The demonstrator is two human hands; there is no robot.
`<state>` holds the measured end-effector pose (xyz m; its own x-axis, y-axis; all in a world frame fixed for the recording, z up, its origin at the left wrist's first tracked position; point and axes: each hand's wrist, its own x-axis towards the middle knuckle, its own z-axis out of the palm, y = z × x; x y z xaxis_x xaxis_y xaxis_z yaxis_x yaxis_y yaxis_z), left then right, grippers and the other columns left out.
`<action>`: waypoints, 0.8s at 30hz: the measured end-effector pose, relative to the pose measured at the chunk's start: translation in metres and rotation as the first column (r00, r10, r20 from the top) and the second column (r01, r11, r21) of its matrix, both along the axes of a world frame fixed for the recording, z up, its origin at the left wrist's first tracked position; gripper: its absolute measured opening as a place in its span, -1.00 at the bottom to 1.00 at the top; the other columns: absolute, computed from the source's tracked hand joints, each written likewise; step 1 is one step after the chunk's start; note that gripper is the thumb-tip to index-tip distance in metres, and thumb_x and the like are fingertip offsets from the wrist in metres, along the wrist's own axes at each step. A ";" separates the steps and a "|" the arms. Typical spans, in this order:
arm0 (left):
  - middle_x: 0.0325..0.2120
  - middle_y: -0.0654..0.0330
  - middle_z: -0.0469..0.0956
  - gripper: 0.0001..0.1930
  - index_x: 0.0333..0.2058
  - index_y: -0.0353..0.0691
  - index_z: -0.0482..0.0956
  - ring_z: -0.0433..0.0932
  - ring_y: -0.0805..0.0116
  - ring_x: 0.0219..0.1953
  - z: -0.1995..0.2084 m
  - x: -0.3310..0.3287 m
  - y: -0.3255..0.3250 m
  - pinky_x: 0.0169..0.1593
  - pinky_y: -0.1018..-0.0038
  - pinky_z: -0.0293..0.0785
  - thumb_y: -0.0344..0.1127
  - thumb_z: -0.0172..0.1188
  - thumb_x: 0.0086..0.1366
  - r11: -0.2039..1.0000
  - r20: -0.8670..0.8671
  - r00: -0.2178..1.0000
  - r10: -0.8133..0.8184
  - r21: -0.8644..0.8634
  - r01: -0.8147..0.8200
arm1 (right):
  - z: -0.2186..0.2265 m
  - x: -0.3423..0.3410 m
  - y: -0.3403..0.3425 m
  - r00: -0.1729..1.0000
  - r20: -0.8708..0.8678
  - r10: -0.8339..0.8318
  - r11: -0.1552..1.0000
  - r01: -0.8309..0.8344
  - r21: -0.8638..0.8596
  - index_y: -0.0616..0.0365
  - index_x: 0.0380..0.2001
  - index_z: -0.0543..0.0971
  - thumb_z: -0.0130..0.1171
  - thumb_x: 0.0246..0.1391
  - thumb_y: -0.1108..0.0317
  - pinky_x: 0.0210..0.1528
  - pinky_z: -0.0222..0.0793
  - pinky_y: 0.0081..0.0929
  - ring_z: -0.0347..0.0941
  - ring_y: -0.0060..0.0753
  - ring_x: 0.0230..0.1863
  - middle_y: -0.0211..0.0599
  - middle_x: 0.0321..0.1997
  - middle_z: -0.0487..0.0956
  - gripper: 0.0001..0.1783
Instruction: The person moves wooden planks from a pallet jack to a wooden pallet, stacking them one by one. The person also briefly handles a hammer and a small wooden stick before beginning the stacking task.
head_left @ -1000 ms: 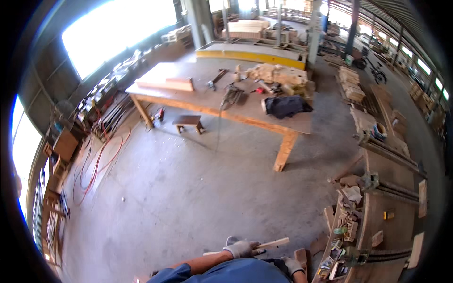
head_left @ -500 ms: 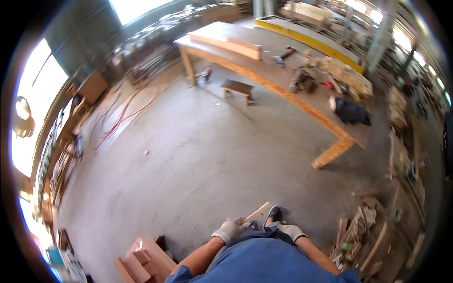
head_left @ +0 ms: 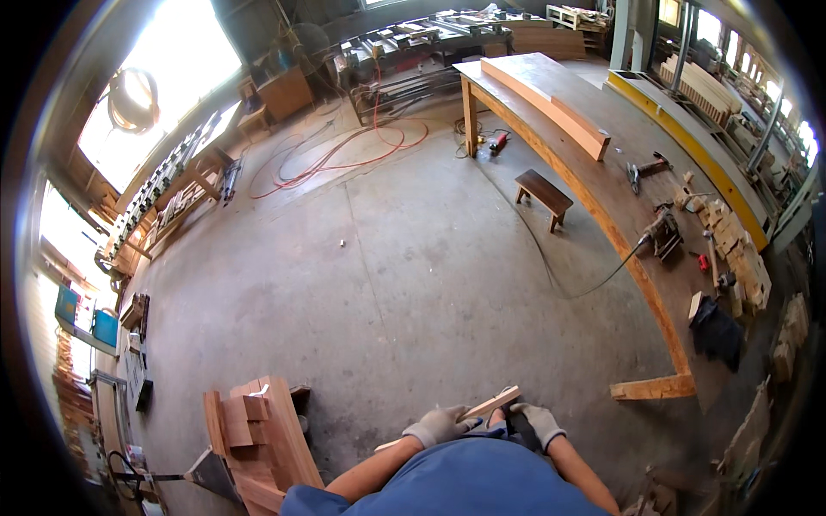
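Note:
My left hand (head_left: 437,426), in a pale work glove, is closed around a slim light wooden strip (head_left: 493,402). One end of the strip points up and to the right; the other shows behind my left wrist. Close to the strip's upper end is my gloved right hand (head_left: 539,423), in front of my waist beside something dark. Its fingers are partly hidden, so their grip is unclear. At my left stands a stack of reddish-brown wooden pieces (head_left: 288,439), apart from my hands.
A long workbench (head_left: 658,310) curves along the right, carrying a long timber beam (head_left: 551,107), power tools and wood blocks. A small stool (head_left: 544,193) stands beside it. A cable (head_left: 551,277) and red hoses (head_left: 344,162) lie across the floor. Clamp racks (head_left: 163,193) line the left.
My view has swung left, so the workbench sits farther right and the wooden stack shows more fully. My left hand still holds the strip, whose upper end is now nearer my right hand.

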<state>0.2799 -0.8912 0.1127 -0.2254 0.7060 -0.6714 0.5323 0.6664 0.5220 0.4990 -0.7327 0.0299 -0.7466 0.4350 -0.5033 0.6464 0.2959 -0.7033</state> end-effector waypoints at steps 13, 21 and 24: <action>-0.28 -0.11 0.64 -0.55 -0.03 -0.22 0.59 0.66 0.02 -0.22 0.061 -0.016 0.144 -0.15 0.27 0.54 0.02 0.22 0.29 0.904 -0.054 0.943 0.327 0.309 -0.296 | 0.076 -0.034 0.149 0.823 -0.408 -0.396 0.908 0.417 -0.041 0.21 0.03 0.53 0.10 0.15 0.39 -0.05 0.48 -0.36 0.60 -0.18 -0.14 -0.03 -0.12 0.64 -0.64; -0.25 -0.11 0.64 -0.57 0.04 -0.24 0.54 0.67 0.04 -0.20 0.059 -0.041 0.207 -0.13 0.31 0.55 -0.10 0.23 0.30 0.891 -0.016 0.989 0.148 0.436 -0.127 | 0.130 -0.059 0.185 0.797 -0.408 -0.445 0.870 0.492 0.012 0.22 0.00 0.56 0.14 0.15 0.29 0.01 0.45 -0.40 0.60 -0.24 -0.09 -0.04 -0.12 0.65 -0.63; -0.25 -0.12 0.64 -0.58 0.05 -0.25 0.53 0.67 0.09 -0.21 0.058 -0.062 0.222 -0.14 0.31 0.55 -0.11 0.20 0.33 0.898 0.022 0.995 0.092 0.430 -0.093 | 0.147 -0.088 0.186 0.783 -0.411 -0.466 0.869 0.493 -0.045 0.22 -0.01 0.57 0.19 0.14 0.23 -0.01 0.45 -0.42 0.59 -0.32 -0.13 -0.08 -0.15 0.66 -0.61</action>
